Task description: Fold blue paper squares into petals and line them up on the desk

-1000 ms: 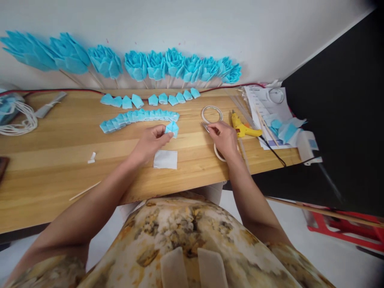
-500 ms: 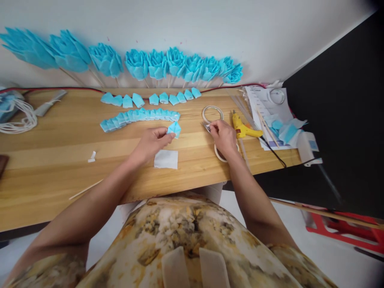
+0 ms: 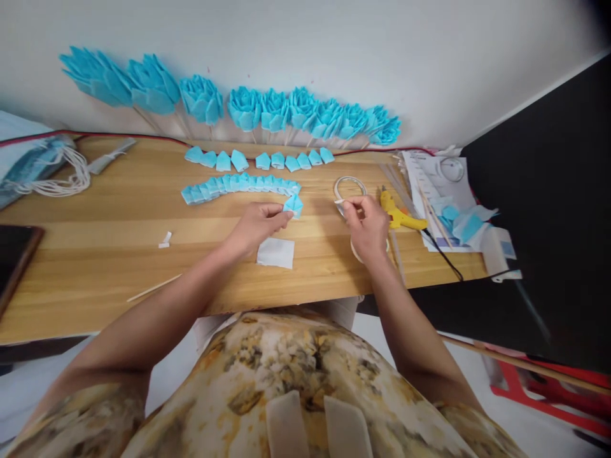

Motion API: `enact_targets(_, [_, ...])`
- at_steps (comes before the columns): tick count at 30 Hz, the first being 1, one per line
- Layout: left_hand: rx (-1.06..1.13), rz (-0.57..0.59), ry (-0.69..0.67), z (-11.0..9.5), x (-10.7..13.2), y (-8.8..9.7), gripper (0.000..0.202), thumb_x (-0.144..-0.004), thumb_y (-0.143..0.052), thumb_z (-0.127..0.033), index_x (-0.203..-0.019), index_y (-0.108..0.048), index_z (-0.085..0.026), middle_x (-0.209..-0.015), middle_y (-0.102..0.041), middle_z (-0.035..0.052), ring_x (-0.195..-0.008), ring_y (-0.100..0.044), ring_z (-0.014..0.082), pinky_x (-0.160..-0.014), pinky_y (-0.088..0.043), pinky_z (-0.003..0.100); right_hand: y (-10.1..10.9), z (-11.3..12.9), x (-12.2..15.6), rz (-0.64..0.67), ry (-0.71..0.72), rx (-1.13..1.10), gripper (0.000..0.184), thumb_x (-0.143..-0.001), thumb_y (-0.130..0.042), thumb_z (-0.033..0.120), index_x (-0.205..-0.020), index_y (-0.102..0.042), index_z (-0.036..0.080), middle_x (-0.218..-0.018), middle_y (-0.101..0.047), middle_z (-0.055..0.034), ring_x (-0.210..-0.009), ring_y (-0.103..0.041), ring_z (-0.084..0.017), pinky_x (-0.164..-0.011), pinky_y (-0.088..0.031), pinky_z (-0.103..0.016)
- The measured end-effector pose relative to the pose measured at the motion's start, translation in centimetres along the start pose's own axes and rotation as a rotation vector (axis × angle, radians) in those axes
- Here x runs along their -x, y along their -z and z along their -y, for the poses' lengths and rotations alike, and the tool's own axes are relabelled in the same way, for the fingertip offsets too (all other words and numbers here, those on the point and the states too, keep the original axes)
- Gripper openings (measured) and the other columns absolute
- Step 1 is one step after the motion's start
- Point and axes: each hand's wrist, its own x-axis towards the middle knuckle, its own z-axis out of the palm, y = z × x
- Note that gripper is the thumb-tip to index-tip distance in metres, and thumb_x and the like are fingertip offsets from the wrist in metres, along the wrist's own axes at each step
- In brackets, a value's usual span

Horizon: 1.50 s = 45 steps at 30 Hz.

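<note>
My left hand [image 3: 263, 224] is closed, with thumb and fingers pinching a folded light-blue petal [image 3: 293, 206]. A row of overlapping folded blue petals [image 3: 241, 183] lies just beyond it, and a white square piece [image 3: 275, 253] rests below that hand. To the right, my right hand [image 3: 370, 224] pinches a small pale strip [image 3: 339, 201] that looks like tape. The strip is beside a tape roll [image 3: 351, 179] lying flat. Another tape roll [image 3: 356, 250] is partly hidden under my right hand.
Blue flowers on sticks [image 3: 274, 109] lean along the wall. Separate folded petals [image 3: 223, 160] line the table's back. A yellow glue gun [image 3: 403, 219] lies right, near papers [image 3: 432, 172]. At left are white cord [image 3: 71, 175], a dark flat object [image 3: 16, 261] and a thin stick [image 3: 153, 288].
The view has shifted left, so the table contents appear farther right. My right hand has turned slightly, its pale strip still beside the tape roll. My left hand keeps the petal.
</note>
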Motion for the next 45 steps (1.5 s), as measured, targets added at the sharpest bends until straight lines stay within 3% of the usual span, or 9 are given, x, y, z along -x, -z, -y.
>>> enact_targets(5, [0.024,-0.007,-0.018,0.2,-0.1,0.0,0.033,-0.078,-0.064,-0.043,-0.059,-0.052,-0.019,-0.058,-0.045,-0.0025,-0.057,-0.036,0.0095,-0.056,-0.028,0.026,-1.0,5.1,0.1,0.043,0.358,-0.021,0.017,-0.097,-0.053,0.028,-0.09,-0.069,0.028,-0.088,-0.075,-0.0048,-0.083,-0.067,-0.021,-0.078,-0.053,-0.04])
enact_targets(11, [0.01,0.015,-0.044,0.4,-0.3,0.4,0.038,-0.08,-0.062,-0.043,-0.056,-0.047,-0.019,-0.055,-0.042,-0.003,-0.056,-0.036,0.0095,-0.055,-0.027,0.026,-3.2,5.0,0.0,-0.019,0.508,0.065,0.017,-0.095,-0.055,0.023,-0.09,-0.07,0.031,-0.087,-0.075,-0.004,-0.083,-0.068,-0.022,-0.078,-0.052,-0.042])
enact_targets(19, [0.018,0.036,-0.028,0.4,-0.2,0.3,0.037,-0.082,-0.062,-0.042,-0.058,-0.046,-0.019,-0.057,-0.039,-0.0038,-0.055,-0.035,0.0092,-0.055,-0.027,0.027,-3.6,4.5,0.3,0.033,0.434,0.08,0.016,-0.095,-0.055,0.026,-0.092,-0.07,0.031,-0.088,-0.075,-0.0058,-0.085,-0.068,-0.024,-0.08,-0.052,-0.044])
enact_targets(33, [0.012,0.049,-0.03,0.2,-0.1,0.3,0.038,-0.079,-0.063,-0.046,-0.057,-0.048,-0.018,-0.056,-0.041,-0.0041,-0.056,-0.035,0.0083,-0.055,-0.026,0.026,-4.0,4.3,0.2,-0.179,0.765,0.18,0.014,-0.091,-0.063,0.011,-0.099,-0.066,0.023,-0.085,-0.073,-0.0024,-0.079,-0.066,-0.017,-0.071,-0.053,-0.032])
enact_targets(45, [0.043,0.025,-0.044,-0.3,-0.2,0.2,0.036,-0.075,-0.067,-0.043,-0.057,-0.05,-0.018,-0.055,-0.043,-0.0043,-0.055,-0.037,0.0079,-0.054,-0.029,0.024,-4.0,4.1,0.3,-0.089,0.729,0.136,0.018,-0.096,-0.059,0.014,-0.106,-0.07,0.024,-0.09,-0.074,-0.0034,-0.081,-0.063,-0.018,-0.072,-0.05,-0.034])
